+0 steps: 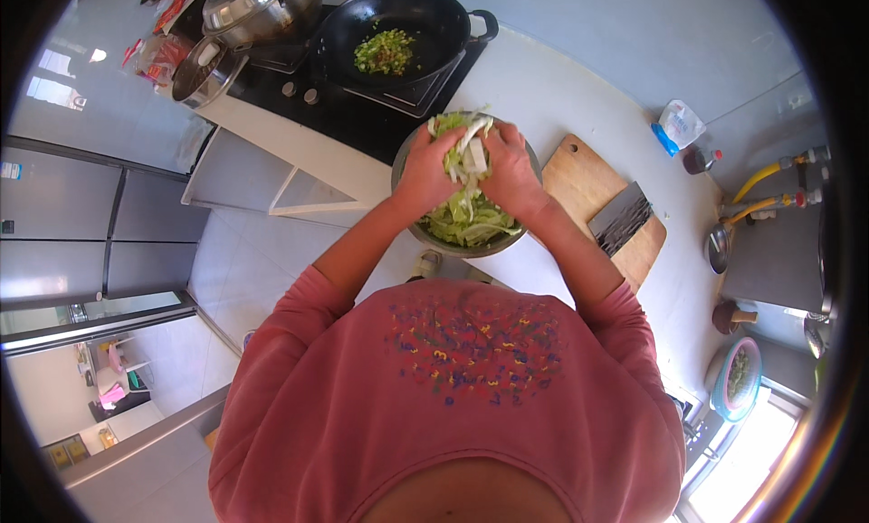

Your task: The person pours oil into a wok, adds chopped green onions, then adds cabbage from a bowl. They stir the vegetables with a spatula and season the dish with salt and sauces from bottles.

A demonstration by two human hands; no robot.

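Note:
A round metal bowl in front of me holds shredded leafy cabbage. Over its far half, my left hand and my right hand grip one bundle of pale green and white cabbage strips from both sides. Loose ends stick out between the hands. Beyond the bowl, a black wok sits on the cooktop with chopped green scallion pieces and some brownish bits in it. The fingertips are partly hidden by the cabbage.
Right of the bowl, a cleaver lies on a wooden cutting board. The black gas cooktop carries a lidded steel pot left of the wok. A smaller steel pot stands at its left end. A dark bottle stands near the wall.

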